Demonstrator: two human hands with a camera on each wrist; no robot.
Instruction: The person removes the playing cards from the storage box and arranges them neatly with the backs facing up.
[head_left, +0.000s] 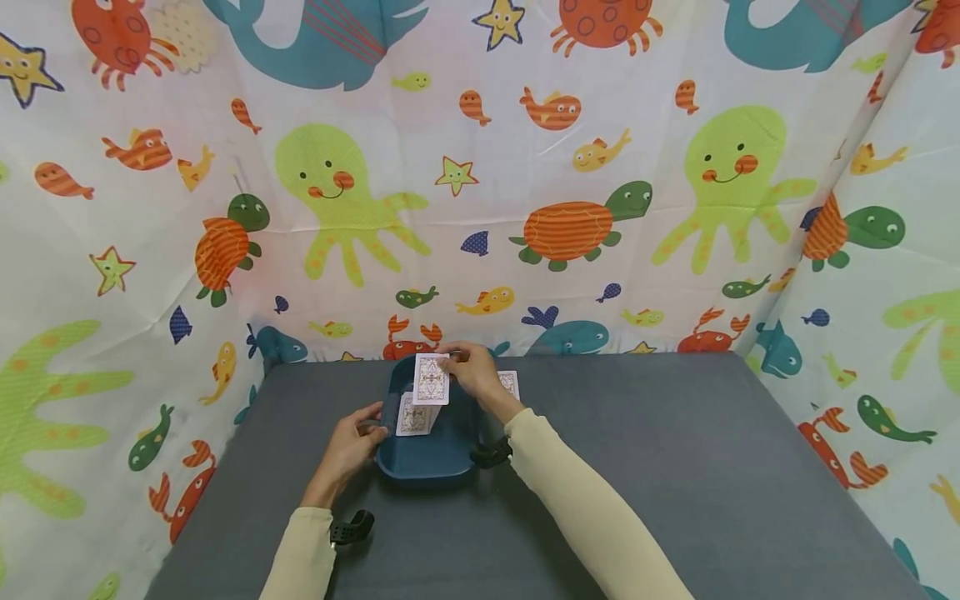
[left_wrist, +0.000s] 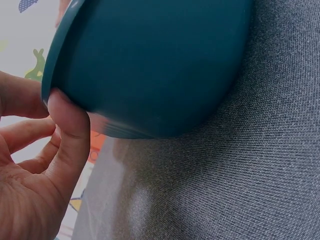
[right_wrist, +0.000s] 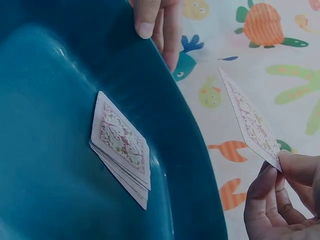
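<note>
A blue plastic tray (head_left: 427, 479) lies on the grey table. Its left rim is pinched between the thumb and fingers of my left hand (head_left: 351, 446), which shows up close in the left wrist view. Above the tray, my right hand (head_left: 476, 375) pinches a playing card (head_left: 431, 379) by its edge, patterned back showing. In the right wrist view that card (right_wrist: 250, 122) is tilted, held at one corner. Several stacked playing cards (right_wrist: 122, 137) lie in the tray by its wall, backs up and slightly fanned.
Another playing card (head_left: 508, 382) shows just right of the tray, partly behind my right wrist. The grey table (head_left: 637, 467) spreads out to the right. Behind it hangs a white curtain (head_left: 480, 308) printed with sea animals.
</note>
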